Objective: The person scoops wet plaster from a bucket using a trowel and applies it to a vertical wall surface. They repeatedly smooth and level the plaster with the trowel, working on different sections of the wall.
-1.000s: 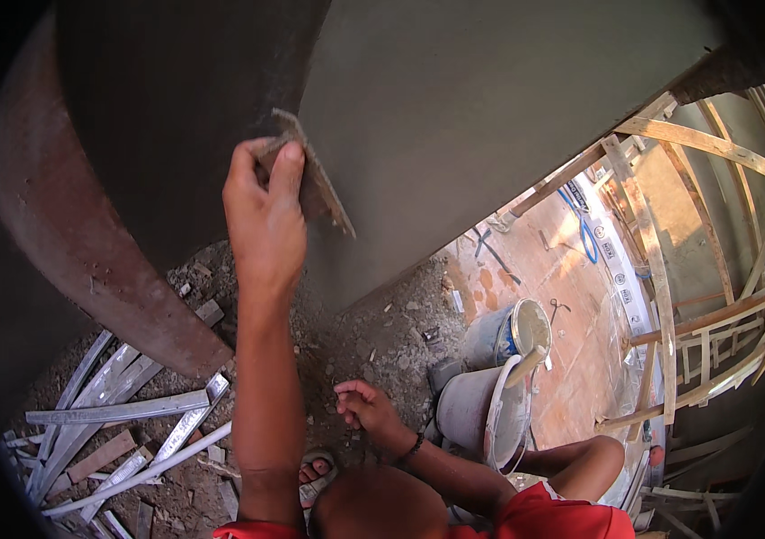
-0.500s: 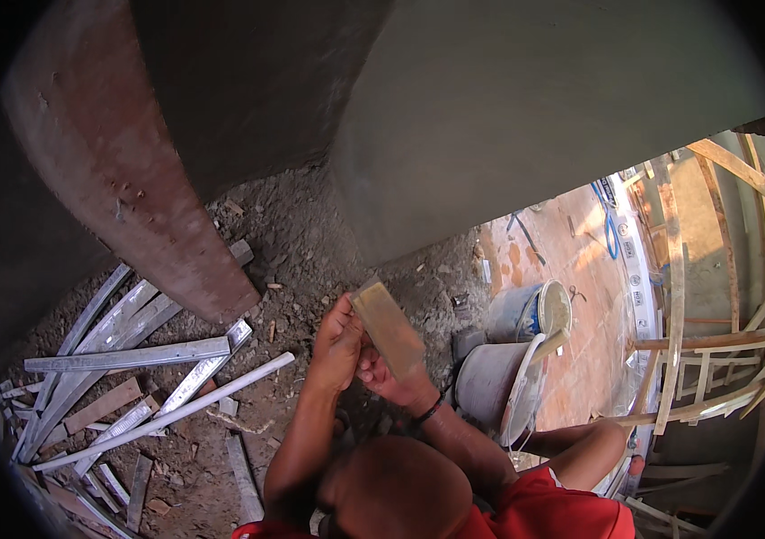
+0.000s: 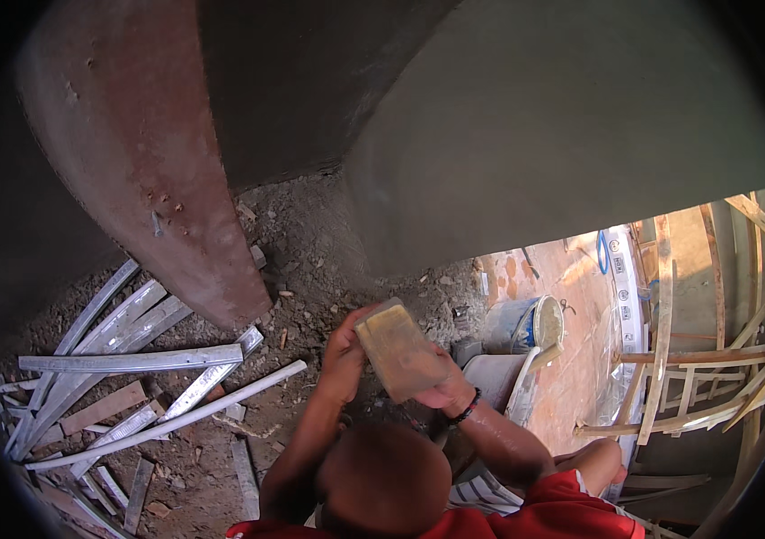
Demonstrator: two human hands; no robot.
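Note:
Both my hands meet on a flat, dusty tan rectangular float [image 3: 398, 350], below the grey plastered wall [image 3: 544, 117]. My left hand [image 3: 343, 357] grips its left side, with fingertips partly hidden behind it. My right hand [image 3: 451, 386], with a dark band at the wrist, is closed on the lower right side, its fingers mostly hidden under the float. Close to my right arm stand a whitish bucket [image 3: 481, 382] with a pale handled thing in it and a blue-and-white bucket [image 3: 512, 322] behind that.
Metal channels [image 3: 131, 359], a white pipe [image 3: 256, 388] and scraps lie on rubble at left, under a reddish sloped panel [image 3: 131, 153]. At right are an orange-stained floor [image 3: 571, 386], a blue hose [image 3: 603, 251] and wooden slat framing [image 3: 661, 305].
My left hand has brought the float down from the plastered wall to in front of me. My right hand, free a second ago, has risen to hold it too.

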